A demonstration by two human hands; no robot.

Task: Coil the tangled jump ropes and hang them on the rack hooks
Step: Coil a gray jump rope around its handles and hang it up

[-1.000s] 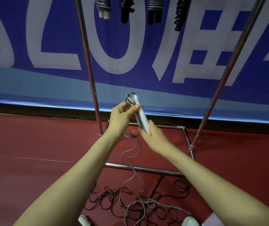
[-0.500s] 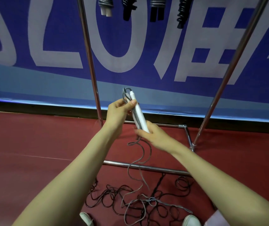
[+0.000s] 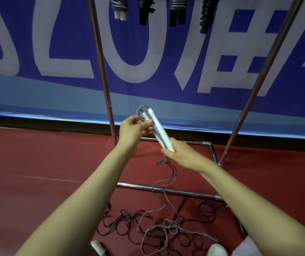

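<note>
Bundling the white handles [image 3: 159,129] before the rack [image 3: 103,71], we clamp their lower ends in our right hand [image 3: 178,153] and pinch the grey cord [image 3: 174,173] near their tips with our left hand [image 3: 132,129], likely to wrap it. Slack trails into the floor tangle [image 3: 129,223].

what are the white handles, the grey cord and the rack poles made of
White handles: likely plastic, with a smooth matte finish, an even white colour and a moulded taper.
Grey cord: flexible, probably PVC or rubber-coated; it hangs in loose, springy curves.
Rack poles: metal tube, polished and chrome-like, with bright streaks of reflection along their length.
</note>
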